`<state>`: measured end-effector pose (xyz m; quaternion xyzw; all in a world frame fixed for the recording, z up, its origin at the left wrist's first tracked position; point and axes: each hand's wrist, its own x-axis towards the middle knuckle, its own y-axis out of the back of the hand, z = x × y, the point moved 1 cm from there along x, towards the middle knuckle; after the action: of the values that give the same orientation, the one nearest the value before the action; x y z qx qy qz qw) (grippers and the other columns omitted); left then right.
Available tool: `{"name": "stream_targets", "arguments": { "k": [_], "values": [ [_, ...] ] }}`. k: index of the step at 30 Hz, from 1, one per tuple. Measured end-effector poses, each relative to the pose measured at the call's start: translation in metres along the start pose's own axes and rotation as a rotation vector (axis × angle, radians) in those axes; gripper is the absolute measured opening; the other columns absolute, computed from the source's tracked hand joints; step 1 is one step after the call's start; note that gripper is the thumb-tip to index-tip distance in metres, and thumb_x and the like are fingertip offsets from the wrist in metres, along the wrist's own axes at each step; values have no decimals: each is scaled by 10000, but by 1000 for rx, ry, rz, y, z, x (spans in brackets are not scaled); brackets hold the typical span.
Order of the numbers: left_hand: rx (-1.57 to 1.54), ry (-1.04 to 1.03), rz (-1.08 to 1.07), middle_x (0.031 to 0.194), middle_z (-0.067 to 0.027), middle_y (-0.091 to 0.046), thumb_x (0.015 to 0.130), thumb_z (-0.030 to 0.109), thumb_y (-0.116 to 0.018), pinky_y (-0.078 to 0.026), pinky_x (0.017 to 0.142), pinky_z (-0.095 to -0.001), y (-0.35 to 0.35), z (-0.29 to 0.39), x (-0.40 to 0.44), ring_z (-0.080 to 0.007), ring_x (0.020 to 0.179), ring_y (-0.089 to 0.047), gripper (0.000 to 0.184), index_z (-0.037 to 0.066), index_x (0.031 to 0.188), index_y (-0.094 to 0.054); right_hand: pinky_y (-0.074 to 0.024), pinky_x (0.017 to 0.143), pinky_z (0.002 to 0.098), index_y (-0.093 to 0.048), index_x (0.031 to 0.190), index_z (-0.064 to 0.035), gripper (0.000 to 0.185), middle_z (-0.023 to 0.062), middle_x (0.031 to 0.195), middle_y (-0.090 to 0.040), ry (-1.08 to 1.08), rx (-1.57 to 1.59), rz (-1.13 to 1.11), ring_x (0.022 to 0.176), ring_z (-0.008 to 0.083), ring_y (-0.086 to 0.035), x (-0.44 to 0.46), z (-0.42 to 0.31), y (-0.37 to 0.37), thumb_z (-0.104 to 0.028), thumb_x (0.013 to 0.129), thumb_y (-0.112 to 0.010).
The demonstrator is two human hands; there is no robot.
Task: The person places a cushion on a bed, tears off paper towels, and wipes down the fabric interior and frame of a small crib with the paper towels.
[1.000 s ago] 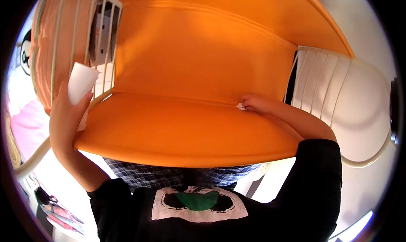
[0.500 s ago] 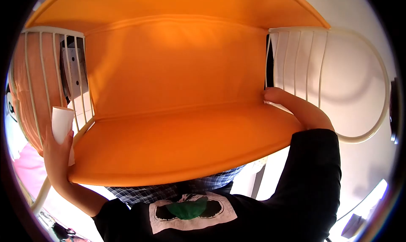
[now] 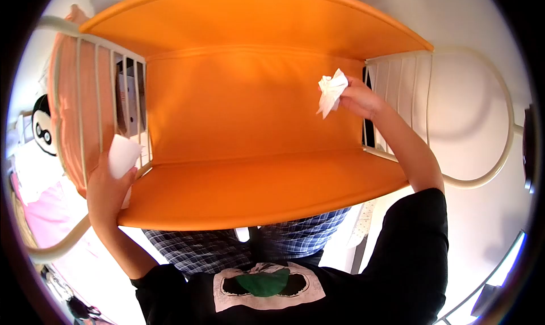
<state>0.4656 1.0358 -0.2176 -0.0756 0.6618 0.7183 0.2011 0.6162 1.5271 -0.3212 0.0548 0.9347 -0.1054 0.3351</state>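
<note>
My left hand [image 3: 106,190] is wrapped round a white paper roll [image 3: 123,156] at the left side, and a bit of white paper shows below the fingers. In my right hand [image 3: 361,99] is a crumpled white tissue [image 3: 332,91], pinched and lifted in front of the orange fabric. That orange fabric shelf [image 3: 255,186] spans the middle of the view, with an upright back and a raised flap above. Cream metal bars [image 3: 97,98] flank it on the left, close to my left hand.
A curved cream metal tube [image 3: 507,154] loops out at the right beside a pale wall. Peach cloth [image 3: 68,109] hangs behind the left bars. A white box [image 3: 131,101] with dark round marks stands behind them. Plaid-covered legs [image 3: 193,248] are under the shelf's front edge.
My right hand has risen from the shelf's right rear corner, bringing the crumpled tissue into plain sight. My left hand still holds the roll, now tilted. The camera view has shifted.
</note>
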Motion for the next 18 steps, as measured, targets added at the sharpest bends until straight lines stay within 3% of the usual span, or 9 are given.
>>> {"name": "stream_targets", "arguments": {
  "k": [2, 4, 7, 8, 13, 18],
  "values": [
    [-10, -23, 30, 941, -242, -627, 720, 288, -689, -457, 783, -457, -1, 1, -1, -411, 906, -589, 526, 22, 1139, -512, -492, 811, 386, -512, 1176, -78, 338, 112, 1129, -587, 21, 112, -119, 964, 260, -611, -10, -17, -35, -133, 850, -585],
    [-16, -28, 26, 937, -238, -629, 718, 293, -690, -458, 777, -459, 0, 2, 1, -407, 898, -592, 517, 19, 1120, -515, -502, 847, 418, -446, 1200, -52, 396, 139, 1142, -573, 27, 343, -199, 984, 298, -616, -16, -34, -66, 5, 815, -515],
    [-42, -50, 52, 904, -234, -630, 707, 315, -700, -461, 746, -463, 4, 7, 6, -398, 869, -598, 478, 10, 1028, -521, -533, 789, 401, -444, 1186, -55, 387, 141, 1127, -576, 71, 318, -264, 956, 320, -626, -7, -52, -97, 13, 811, -512],
    [-60, -68, 70, 887, -234, -629, 704, 319, -703, -462, 735, -464, 4, 8, 7, -396, 857, -600, 464, 14, 1000, -519, -547, 743, 378, -450, 1178, -59, 378, 140, 1120, -578, 74, 291, -273, 931, 313, -635, -3, -57, -108, 8, 813, -522],
    [-135, -182, 202, 836, -223, -628, 695, 359, -723, -470, 696, -454, 3, 8, 2, -382, 815, -610, 485, 32, 977, -503, -546, 741, 383, -473, 1150, -60, 334, 139, 1112, -581, 158, 138, -394, 929, 292, -635, 25, -71, -146, 24, 828, -501],
    [-305, -109, 472, 917, -202, -624, 694, 341, -752, -486, 727, -410, 19, 20, -9, -361, 886, -610, 580, 29, 1114, -501, -506, 808, 350, -603, 988, -2, 164, 125, 1123, -568, 314, -171, -582, 965, 217, -607, 63, -97, -187, -31, 864, -499]
  ]
}}
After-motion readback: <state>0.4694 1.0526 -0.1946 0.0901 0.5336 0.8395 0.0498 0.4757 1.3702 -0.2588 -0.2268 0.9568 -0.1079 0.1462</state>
